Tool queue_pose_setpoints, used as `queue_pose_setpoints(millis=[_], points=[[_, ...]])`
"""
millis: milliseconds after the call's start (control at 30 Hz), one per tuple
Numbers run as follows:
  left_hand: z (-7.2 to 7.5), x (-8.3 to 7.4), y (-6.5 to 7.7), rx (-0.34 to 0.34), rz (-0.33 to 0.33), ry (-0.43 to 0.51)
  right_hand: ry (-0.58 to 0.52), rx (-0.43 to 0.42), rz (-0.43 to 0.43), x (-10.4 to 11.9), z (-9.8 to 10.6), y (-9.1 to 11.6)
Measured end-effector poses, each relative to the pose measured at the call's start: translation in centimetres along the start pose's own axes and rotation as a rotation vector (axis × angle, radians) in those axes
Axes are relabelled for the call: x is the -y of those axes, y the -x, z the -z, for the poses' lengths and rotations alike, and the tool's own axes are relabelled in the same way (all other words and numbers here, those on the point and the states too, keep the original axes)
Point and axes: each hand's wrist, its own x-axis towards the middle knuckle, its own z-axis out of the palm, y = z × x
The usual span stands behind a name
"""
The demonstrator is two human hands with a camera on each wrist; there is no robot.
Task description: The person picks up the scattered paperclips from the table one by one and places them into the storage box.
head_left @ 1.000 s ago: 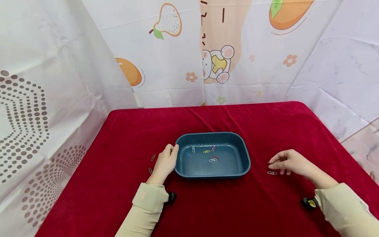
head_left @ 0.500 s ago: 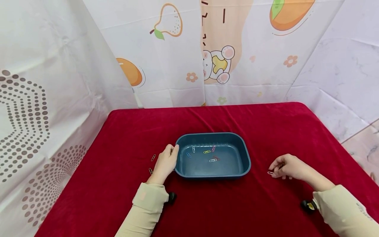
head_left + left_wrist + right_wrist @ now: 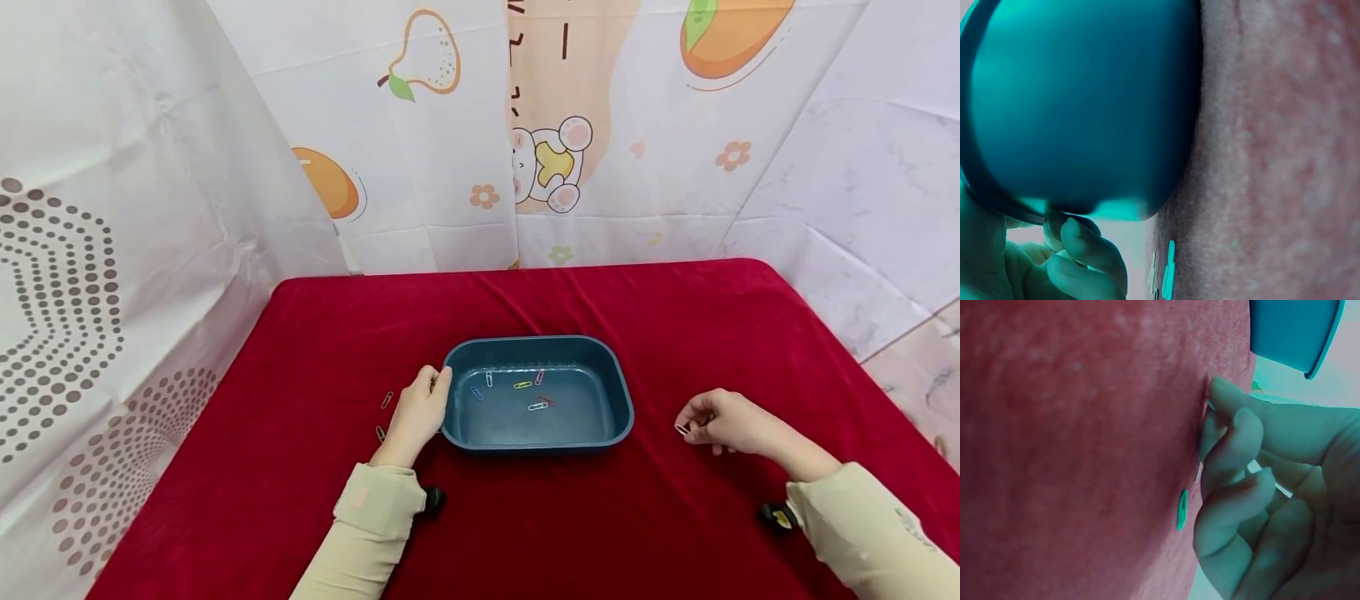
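A dark blue tray (image 3: 615, 392) sits mid-table on the red cloth and holds several coloured paper clips (image 3: 522, 385). My left hand (image 3: 435, 385) grips the tray's left rim, and the left wrist view shows its fingers (image 3: 1085, 256) curled under the tray's outer wall (image 3: 1085, 106). To the right of the tray, my right hand (image 3: 686, 427) pinches a white paper clip (image 3: 681, 430) between thumb and finger, low over the cloth. In the right wrist view the curled fingers (image 3: 1235, 469) press close to the cloth, with a small clip (image 3: 1182, 509) right at their tips.
Two loose clips (image 3: 387, 400) (image 3: 380, 432) lie on the cloth just left of my left hand. The red table (image 3: 300, 500) is walled by printed white curtains (image 3: 450, 167) at the back and left. Its right edge drops to a tiled floor (image 3: 922, 367).
My right hand dropped onto the white clip lying on the cloth, closed its fingers on it and drew it slightly up and left. My left hand stayed on the tray rim.
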Motion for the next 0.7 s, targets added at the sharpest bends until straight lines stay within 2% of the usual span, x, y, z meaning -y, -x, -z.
queue_pose_setpoints(millis=[400,700], points=[[0.0,0.1,-0.1,0.006,0.009,-0.003,-0.018,0.016,0.026,1.0,0.8,0.0],[0.0,0.1,-0.1,0.001,0.0,-0.002,-0.044,0.027,0.051,2.3,2.2,-0.5]])
